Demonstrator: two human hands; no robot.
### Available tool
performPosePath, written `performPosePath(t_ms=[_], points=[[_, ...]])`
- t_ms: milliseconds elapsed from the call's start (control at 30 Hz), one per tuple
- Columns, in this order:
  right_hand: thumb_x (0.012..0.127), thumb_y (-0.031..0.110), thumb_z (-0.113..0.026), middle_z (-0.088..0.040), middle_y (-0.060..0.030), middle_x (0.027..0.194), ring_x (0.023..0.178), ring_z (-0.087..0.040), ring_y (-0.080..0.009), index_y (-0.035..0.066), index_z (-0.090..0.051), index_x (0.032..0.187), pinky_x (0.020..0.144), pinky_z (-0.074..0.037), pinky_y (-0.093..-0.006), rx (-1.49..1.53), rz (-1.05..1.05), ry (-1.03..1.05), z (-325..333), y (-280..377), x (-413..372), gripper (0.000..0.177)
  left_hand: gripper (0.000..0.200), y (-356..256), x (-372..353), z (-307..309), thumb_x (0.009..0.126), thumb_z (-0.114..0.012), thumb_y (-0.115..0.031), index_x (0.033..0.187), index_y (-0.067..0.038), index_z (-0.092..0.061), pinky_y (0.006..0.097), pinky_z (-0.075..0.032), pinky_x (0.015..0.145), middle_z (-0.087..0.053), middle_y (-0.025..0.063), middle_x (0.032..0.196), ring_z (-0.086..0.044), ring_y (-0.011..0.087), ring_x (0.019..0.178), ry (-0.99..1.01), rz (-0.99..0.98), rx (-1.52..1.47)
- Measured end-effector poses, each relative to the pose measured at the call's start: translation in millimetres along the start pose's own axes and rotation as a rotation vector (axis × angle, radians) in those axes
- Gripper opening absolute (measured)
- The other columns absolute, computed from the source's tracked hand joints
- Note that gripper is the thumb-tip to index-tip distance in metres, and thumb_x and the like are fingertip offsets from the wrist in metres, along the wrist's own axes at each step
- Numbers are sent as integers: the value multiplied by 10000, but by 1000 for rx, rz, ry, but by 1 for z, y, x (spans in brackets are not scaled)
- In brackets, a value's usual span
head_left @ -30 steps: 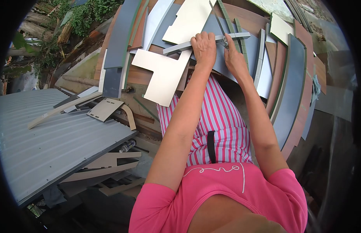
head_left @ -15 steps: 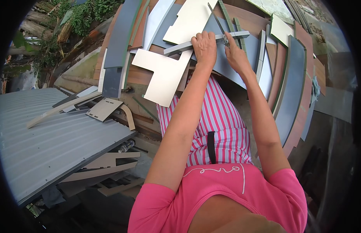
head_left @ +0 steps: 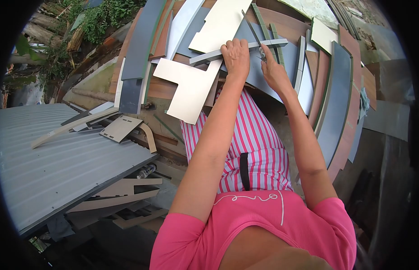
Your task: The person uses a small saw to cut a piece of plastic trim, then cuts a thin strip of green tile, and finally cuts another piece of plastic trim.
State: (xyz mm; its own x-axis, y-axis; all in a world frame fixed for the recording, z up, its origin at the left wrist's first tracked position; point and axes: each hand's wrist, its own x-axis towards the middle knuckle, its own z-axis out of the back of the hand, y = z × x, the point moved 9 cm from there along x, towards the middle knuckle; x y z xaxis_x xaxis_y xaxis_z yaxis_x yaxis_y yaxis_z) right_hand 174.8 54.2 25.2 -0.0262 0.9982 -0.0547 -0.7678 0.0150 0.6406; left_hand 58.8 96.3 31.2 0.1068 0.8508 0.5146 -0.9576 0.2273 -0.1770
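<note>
My left hand is closed over a grey, narrow strip and presses it down across the pile of boards. The strip slants across the pile, its right end higher than its left. In my right hand is a narrow-bladed hand saw; its dark blade crosses the strip just right of my left hand and points away from me. My fingers hide most of its handle, and the index finger lies along it. A cream cut-out board lies below the strip, partly over my striped trousers.
Grey, brown and cream board offcuts are stacked ahead and on the right. At left, a corrugated metal sheet carries several loose pieces. A spray can lies beside its edge. Logs and green plants are at the upper left.
My right hand and the saw have drawn back slightly toward me, the blade still crossing the strip. My left hand stays on the strip, which has barely shifted.
</note>
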Motion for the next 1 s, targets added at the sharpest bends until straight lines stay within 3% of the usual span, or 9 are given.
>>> performPosePath(t_ms=[167, 233, 300, 567, 633, 700, 1000], points=[[951, 180, -456, -626, -335, 925, 858, -606, -500, 191, -261, 1466, 773, -437, -544, 4, -13, 38, 4, 3, 3, 551, 254, -1, 0, 2, 708, -732, -160, 897, -98, -573, 420, -377, 809, -588, 90, 908, -554, 281, 923, 0, -17, 2], [953, 187, -455, -627, -334, 922, 861, -607, -498, 194, -265, 1466, 778, -438, -539, 13, -27, 51, 4, 0, 6, 547, 59, -2, 1, 4, 824, -542, -75, 873, -102, -563, 384, -369, 825, -576, 82, 887, -543, 252, 911, 23, -13, 24], [919, 162, -475, -630, -321, 840, 811, -608, -490, 166, -297, 1447, 764, -434, -562, 48, 29, 4, 7, 4, 11, 557, 59, -1, 2, 5, 825, -544, -77, 874, -102, -564, 385, -369, 823, -577, 81, 886, -544, 252, 910, 10, -13, 32], [941, 185, -467, -633, -319, 873, 835, -610, -488, 188, -281, 1459, 779, -439, -550, -25, 16, 30, 1, 0, 11, 550, 59, -1, 2, 1, 830, -546, -79, 878, -104, -569, 390, -368, 822, -579, 78, 886, -545, 252, 909, 18, -2, 44], [927, 172, -469, -638, -308, 833, 802, -614, -483, 172, -291, 1454, 774, -442, -559, -42, 19, 15, 3, 1, 8, 556, 277, 1, 3, -2, 707, -756, -181, 898, -103, -571, 412, -375, 806, -587, 85, 914, -558, 272, 925, 20, 7, 60], [952, 183, -472, -635, -317, 887, 833, -614, -489, 199, -261, 1466, 761, -442, -548, -46, 13, 32, 5, 2, 0, 556, 281, 0, 3, -2, 706, -758, -181, 902, -103, -572, 411, -375, 805, -588, 86, 914, -558, 271, 926, 25, 9, 60], [955, 180, -467, -629, -312, 842, 810, -618, -473, 192, -270, 1460, 736, -441, -536, 16, 35, 37, 8, 0, 2, 542, 286, 1, 3, -4, 707, -765, -176, 904, -99, -572, 416, -374, 807, -590, 90, 918, -559, 277, 928, 25, -4, 34]])
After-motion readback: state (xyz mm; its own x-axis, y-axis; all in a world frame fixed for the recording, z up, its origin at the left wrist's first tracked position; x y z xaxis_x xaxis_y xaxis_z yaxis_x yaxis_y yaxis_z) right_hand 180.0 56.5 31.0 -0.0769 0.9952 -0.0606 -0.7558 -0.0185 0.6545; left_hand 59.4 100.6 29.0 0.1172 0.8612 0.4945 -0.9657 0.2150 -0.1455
